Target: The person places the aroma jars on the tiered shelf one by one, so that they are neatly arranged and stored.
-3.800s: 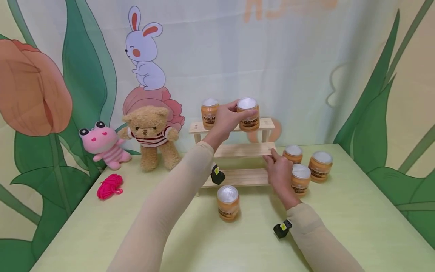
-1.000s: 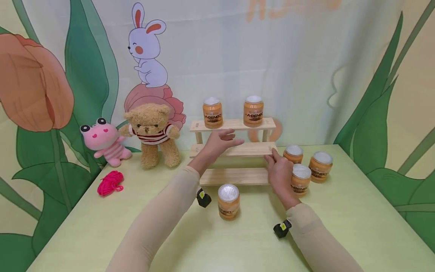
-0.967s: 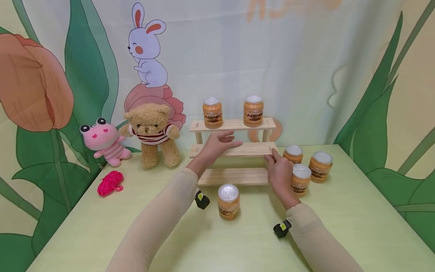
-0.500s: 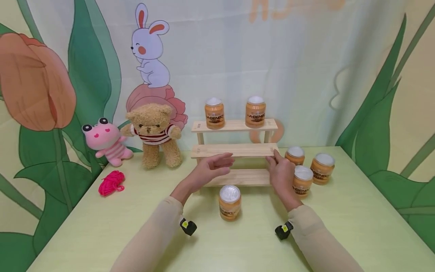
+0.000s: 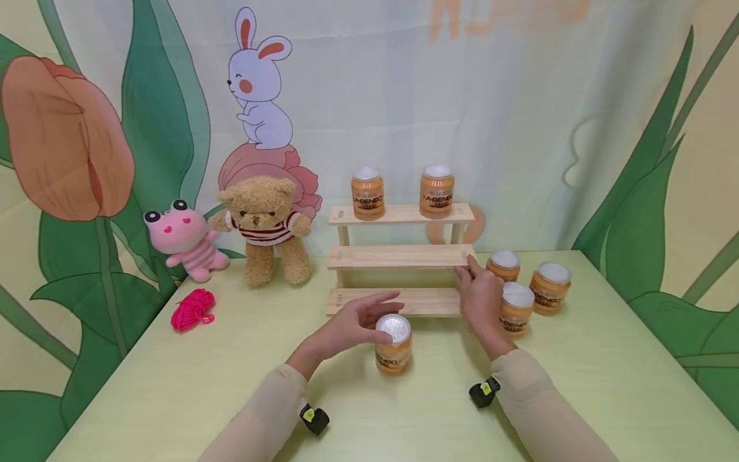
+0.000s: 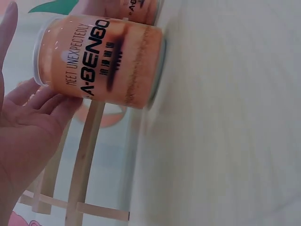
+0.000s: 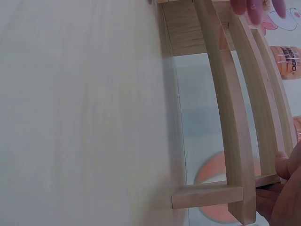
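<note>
On the far left of the worktop [image 5: 173, 385], a pink frog toy [image 5: 181, 240], a pink yarn bundle [image 5: 193, 309] and a teddy bear [image 5: 267, 228] are seen. The left hand [image 5: 352, 321] is laid against the front jar [image 5: 393, 343], which stands upright just before the wooden shelf rack [image 5: 398, 256]; its grip is released, fingers straight beside the lid. Two jars [image 5: 367, 193] are set on the top step. The rack's right end is pinched by the right hand [image 5: 479, 295]. Three jars [image 5: 550, 287] are grouped beside it.
</note>
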`<state>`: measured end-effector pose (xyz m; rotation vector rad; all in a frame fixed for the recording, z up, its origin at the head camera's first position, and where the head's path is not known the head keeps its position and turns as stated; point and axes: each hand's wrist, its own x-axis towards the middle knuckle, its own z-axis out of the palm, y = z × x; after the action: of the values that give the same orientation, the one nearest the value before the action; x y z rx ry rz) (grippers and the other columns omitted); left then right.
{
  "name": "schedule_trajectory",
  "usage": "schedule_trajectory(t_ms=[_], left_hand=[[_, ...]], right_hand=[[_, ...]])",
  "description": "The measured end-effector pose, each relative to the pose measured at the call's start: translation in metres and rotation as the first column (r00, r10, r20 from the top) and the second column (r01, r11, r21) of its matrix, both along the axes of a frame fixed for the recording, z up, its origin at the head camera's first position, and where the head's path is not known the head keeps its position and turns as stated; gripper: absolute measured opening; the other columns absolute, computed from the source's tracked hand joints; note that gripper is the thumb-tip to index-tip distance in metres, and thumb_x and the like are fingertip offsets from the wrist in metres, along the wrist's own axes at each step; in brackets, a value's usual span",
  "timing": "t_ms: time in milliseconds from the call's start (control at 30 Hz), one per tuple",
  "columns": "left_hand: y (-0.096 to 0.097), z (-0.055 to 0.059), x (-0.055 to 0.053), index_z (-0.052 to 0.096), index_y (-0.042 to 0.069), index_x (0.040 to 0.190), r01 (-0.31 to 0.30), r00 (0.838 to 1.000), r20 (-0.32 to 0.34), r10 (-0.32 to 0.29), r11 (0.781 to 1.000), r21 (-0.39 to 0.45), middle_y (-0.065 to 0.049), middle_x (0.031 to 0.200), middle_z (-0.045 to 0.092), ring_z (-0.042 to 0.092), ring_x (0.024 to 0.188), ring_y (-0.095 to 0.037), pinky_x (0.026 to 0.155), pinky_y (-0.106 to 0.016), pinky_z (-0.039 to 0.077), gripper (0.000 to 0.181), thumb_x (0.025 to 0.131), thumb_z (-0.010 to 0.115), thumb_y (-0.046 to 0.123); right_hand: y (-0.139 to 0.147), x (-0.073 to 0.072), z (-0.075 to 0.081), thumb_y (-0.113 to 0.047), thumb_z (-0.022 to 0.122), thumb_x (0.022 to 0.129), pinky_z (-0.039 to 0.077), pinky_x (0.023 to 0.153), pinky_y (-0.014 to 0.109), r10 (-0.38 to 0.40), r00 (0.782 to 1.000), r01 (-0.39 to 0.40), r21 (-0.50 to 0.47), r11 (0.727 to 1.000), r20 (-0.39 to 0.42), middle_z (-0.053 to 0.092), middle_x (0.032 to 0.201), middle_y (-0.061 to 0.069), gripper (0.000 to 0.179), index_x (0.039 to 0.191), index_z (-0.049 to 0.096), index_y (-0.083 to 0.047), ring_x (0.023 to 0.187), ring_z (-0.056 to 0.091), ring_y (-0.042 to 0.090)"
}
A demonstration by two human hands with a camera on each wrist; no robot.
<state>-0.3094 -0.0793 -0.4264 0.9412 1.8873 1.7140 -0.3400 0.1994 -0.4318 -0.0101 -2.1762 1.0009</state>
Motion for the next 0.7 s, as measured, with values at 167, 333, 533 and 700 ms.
schedule_trajectory(t_ms=[167, 333, 533, 700], left_hand=[[0.002, -0.005, 0.002, 0.030, 0.009, 0.158, -0.006, 1.000, 0.030, 0.006, 1.000, -0.025, -0.016, 0.154, 0.042, 0.055, 0.127, -0.023, 0.100, -0.032, 0.046, 0.089, 0.085, 0.080, 0.004], [0.000, -0.013, 0.004, 0.033, 0.010, 0.157, -0.021, 0.999, 0.030, 0.023, 0.997, -0.071, -0.013, 0.143, 0.054, 0.059, 0.118, -0.019, 0.097, -0.032, 0.048, 0.091, 0.081, 0.084, 0.008], [-0.001, -0.017, 0.005, 0.042, 0.007, 0.153, -0.056, 0.998, 0.020, 0.059, 0.993, -0.105, -0.008, 0.129, 0.064, 0.062, 0.110, -0.017, 0.092, -0.030, 0.050, 0.083, 0.081, 0.084, 0.006], [0.002, -0.017, 0.004, 0.054, 0.009, 0.144, -0.058, 0.998, -0.013, 0.057, 0.989, -0.134, -0.006, 0.122, 0.067, 0.062, 0.108, -0.016, 0.092, -0.030, 0.050, 0.069, 0.082, 0.084, 0.006]], right_hand=[[0.002, -0.001, 0.001, -0.016, 0.071, 0.095, 0.053, 0.082, 0.056, 0.002, 1.000, -0.001, 0.010, 1.000, -0.012, 0.064, 0.116, 0.027, 0.041, 0.127, 0.063, 0.009, 0.102, 0.064, 0.045], [0.000, 0.000, -0.001, -0.016, 0.072, 0.095, 0.053, 0.079, 0.056, 0.007, 1.000, -0.007, 0.004, 1.000, -0.003, 0.064, 0.116, 0.027, 0.042, 0.127, 0.063, 0.009, 0.096, 0.067, 0.045], [-0.002, -0.001, -0.003, -0.015, 0.072, 0.095, 0.053, 0.080, 0.056, 0.018, 1.000, -0.018, 0.002, 1.000, -0.001, 0.063, 0.119, 0.027, 0.041, 0.127, 0.063, 0.009, 0.097, 0.066, 0.045], [0.000, -0.001, -0.002, -0.015, 0.073, 0.094, 0.053, 0.082, 0.057, -0.002, 1.000, 0.003, 0.010, 1.000, -0.022, 0.064, 0.116, 0.027, 0.041, 0.126, 0.064, 0.009, 0.101, 0.064, 0.046]])
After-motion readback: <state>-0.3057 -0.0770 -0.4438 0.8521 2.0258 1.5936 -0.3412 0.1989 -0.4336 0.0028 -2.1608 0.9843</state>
